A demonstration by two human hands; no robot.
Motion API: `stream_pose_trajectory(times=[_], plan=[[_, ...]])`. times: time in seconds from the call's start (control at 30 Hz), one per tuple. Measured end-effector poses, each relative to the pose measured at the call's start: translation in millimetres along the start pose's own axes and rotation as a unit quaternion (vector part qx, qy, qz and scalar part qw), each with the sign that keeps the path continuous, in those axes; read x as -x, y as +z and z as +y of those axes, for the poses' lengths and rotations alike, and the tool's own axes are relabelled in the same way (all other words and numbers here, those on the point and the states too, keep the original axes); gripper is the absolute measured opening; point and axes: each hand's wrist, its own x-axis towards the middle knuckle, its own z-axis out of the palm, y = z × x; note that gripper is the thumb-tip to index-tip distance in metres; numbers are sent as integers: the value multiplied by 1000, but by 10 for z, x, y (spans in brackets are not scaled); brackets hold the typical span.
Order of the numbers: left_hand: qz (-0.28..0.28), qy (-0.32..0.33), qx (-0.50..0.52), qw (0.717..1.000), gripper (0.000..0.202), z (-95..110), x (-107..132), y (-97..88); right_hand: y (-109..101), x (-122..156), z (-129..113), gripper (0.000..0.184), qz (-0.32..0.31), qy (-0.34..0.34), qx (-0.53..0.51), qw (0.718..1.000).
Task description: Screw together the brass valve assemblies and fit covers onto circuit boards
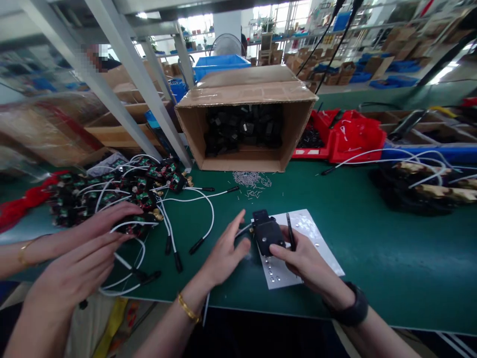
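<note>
A black plastic housing [267, 234] lies on a white perforated sheet [311, 228] on the green table. My left hand [223, 254], with a gold bracelet, rests beside the housing's left edge. Its fingers are stretched out, and a white cable end [244, 230] passes between forefinger and thumb. My right hand [307, 261], with a black watch, pinches a slim black tool [290, 231] upright. That hand's forefinger touches the housing's lower right corner.
Another person's two hands [80, 248] lie on a heap of circuit boards with white cables [122, 191] at the left. An open cardboard box of black parts [244, 129] stands behind, small metal pins [251, 180] before it. Red bins [352, 139] and more cables sit at the right.
</note>
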Motion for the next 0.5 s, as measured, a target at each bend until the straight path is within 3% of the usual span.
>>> stream_pose_trajectory(times=[0.1,0.2,0.3,0.5], plan=[[-28,10,69,997,52,20,-198,44,119,-7,105,51,-24,24,-12,999],[23,6,101,995,35,-81,-311,160,205,1,257,49,6,49,-40,998],[66,2,117,991,32,-178,-308,269,258,29,350,50,41,39,-20,998],[88,-7,151,985,33,-207,-194,310,364,106,361,62,50,48,-21,997]])
